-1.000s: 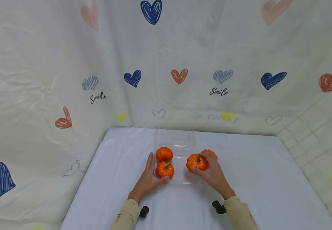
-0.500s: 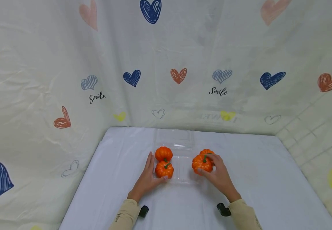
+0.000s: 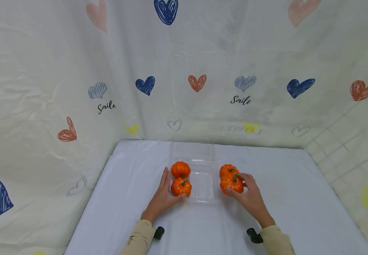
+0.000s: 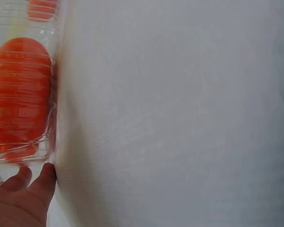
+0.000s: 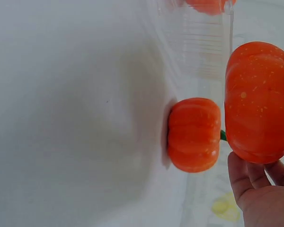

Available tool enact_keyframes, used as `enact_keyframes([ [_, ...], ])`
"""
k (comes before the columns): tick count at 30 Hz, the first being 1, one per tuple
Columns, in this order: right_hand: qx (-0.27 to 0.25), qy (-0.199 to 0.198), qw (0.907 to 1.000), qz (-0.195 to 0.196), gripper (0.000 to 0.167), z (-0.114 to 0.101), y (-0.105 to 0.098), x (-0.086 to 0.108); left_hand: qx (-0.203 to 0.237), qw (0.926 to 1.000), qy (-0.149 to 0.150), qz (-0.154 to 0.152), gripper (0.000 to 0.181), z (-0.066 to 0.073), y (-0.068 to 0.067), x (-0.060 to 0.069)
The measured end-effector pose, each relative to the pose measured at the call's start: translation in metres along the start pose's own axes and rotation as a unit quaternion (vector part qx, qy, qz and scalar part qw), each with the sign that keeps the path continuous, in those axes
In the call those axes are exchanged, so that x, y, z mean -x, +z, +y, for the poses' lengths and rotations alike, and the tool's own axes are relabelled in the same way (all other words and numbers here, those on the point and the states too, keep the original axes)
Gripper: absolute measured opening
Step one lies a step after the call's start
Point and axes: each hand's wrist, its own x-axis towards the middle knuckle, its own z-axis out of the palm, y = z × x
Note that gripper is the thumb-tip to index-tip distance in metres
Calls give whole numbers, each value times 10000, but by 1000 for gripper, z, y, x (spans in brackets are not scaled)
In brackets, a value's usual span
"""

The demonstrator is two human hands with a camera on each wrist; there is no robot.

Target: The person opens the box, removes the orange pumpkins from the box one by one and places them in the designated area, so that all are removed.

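Note:
My right hand [image 3: 251,194] grips a small orange pumpkin [image 3: 231,184] with a green stem, just right of a clear plastic box [image 3: 203,186]. The right wrist view shows this held pumpkin [image 5: 259,101] raised off the table. Behind it, another pumpkin [image 3: 228,170] sits on the cloth [image 5: 194,135]. Two more stand inside the box along its left side, a rear pumpkin [image 3: 180,169] and a front pumpkin [image 3: 181,187]. Against the box's left and front walls rests my left hand [image 3: 163,198], fingers straight and thumb at the front corner.
A clear lid [image 3: 191,151] lies folded back behind the box. White cloth covers the table [image 3: 283,184]. A heart-printed curtain [image 3: 196,53] rises at the table's back edge. Each wrist carries a small black camera [image 3: 159,232].
My right hand has carried its pumpkin rightward, from above the right part of the box to beyond its right wall. My left hand stays at the box.

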Motion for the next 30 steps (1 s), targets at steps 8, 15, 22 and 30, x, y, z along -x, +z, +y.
enact_keyframes([
  [8,7,220,9998,-30,66,4,-2,5,70,10000,-10,22,127,-1,1,0],
  [15,-22,458,9988,-156,70,10,0,9,57,10000,-19,41,126,0,1,1],
  [22,60,539,9983,-233,68,16,4,11,37,10000,-68,3,126,1,0,0],
  [30,12,583,9979,-290,65,22,8,15,-32,10000,-28,-2,127,0,-1,0],
])
